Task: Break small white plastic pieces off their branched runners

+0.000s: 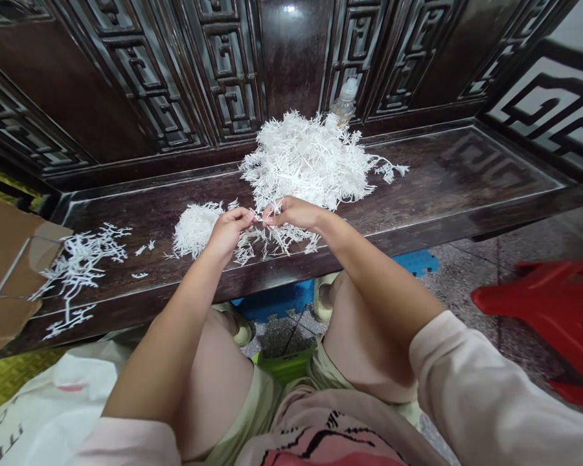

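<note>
nearest the camera, the person's forearms reach forward from pale pink sleeves (490,382), above bare knees (369,336) and pale shorts (260,404). a white plastic bag (43,401) lies at near left. a red plastic stool (544,310) stands on the speckled floor (471,278) at right, and a blue foam mat (276,299) shows beneath the desk.

both hands work above the near half of the dark wooden desk (447,175). left grip (228,233) and right grip (291,213) are together, fingers pinched from either side on a thin white sprig (260,219). a loose tangle of white sprigs (272,243) lies directly below them on the desk. a small dense wad of sprigs (194,230) sits just left of left grip, touching its heel.

farther left, thin scattered sprigs (82,265) lie on the desk beside a brown cardboard sheet (4,272), which has a bent wire (14,265) resting on it. beyond the hands, a large heap of sprigs (306,158) fills the desk's middle. a clear plastic bottle (346,100) stands behind the heap, against the carved dark wood back panel (228,77).
</note>
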Available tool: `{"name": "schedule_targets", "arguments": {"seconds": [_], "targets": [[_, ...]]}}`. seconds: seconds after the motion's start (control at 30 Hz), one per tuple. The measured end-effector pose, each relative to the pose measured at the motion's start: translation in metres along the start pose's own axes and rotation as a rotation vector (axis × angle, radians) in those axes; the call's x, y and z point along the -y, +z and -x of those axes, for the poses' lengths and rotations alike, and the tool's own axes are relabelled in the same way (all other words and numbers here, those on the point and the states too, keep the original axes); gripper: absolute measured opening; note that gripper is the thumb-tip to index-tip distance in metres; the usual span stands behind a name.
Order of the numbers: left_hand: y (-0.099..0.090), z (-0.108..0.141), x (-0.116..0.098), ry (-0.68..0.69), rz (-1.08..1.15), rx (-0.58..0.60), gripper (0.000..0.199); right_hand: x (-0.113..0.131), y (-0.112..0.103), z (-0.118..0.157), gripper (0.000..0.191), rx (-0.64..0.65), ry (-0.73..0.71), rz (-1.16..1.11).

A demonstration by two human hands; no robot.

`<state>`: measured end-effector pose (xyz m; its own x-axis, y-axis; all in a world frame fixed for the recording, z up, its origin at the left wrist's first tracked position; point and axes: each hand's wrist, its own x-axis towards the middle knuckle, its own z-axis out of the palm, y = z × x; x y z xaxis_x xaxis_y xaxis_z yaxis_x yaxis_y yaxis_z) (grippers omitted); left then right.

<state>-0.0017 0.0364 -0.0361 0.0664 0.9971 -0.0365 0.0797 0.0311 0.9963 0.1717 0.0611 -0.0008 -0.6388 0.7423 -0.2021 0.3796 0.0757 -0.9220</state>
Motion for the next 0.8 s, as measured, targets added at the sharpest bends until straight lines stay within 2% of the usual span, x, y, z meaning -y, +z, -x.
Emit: {"name": "schedule_targets", "arguments": {"seconds": [0.2, 0.27, 0.33, 0.4, 0.43, 0.47, 0.53, 0.57, 0.63, 0.7, 0.8], "targets": [[0.009, -0.003, 0.000, 0.013, 0.026, -0.046, 0.011, 0.000, 0.000, -0.003, 0.014, -0.007, -0.107, -0.046], [0.004, -0.006, 0.001, 0.019, 0.023, -0.056, 0.010, 0.003, -0.002, 0.004, 0.013, 0.021, -0.139, -0.080], [-0.013, -0.010, 0.004, 0.008, 0.005, -0.180, 0.009, 0.007, -0.009, 0.016, 0.013, 0.075, -0.164, -0.121], [-0.041, -0.012, 0.008, -0.001, -0.053, -0.403, 0.007, 0.008, -0.020, 0.030, 0.013, 0.107, -0.182, -0.163], [-0.055, -0.012, 0.010, 0.009, -0.107, -0.493, 0.007, 0.006, -0.026, 0.036, 0.014, 0.061, -0.183, -0.174], [-0.067, -0.011, 0.013, 0.018, -0.210, -0.518, 0.010, 0.003, -0.031, 0.040, 0.013, 0.001, -0.161, -0.160], [-0.082, -0.007, 0.020, -0.098, -0.370, -0.381, 0.013, -0.006, -0.039, 0.040, 0.012, -0.118, -0.044, -0.083], [-0.082, -0.006, 0.023, -0.148, -0.447, -0.284, 0.016, -0.011, -0.041, 0.037, 0.012, -0.180, 0.036, -0.048], [-0.071, -0.003, 0.029, -0.188, -0.568, -0.107, 0.019, -0.019, -0.039, 0.028, 0.013, -0.251, 0.186, 0.006], [-0.052, -0.004, 0.032, -0.157, -0.665, 0.018, 0.022, -0.023, -0.032, 0.017, 0.015, -0.215, 0.258, 0.021], [-0.027, -0.009, 0.035, -0.146, -0.766, 0.172, 0.022, -0.024, -0.022, 0.007, 0.017, -0.089, 0.254, 0.034]]}}
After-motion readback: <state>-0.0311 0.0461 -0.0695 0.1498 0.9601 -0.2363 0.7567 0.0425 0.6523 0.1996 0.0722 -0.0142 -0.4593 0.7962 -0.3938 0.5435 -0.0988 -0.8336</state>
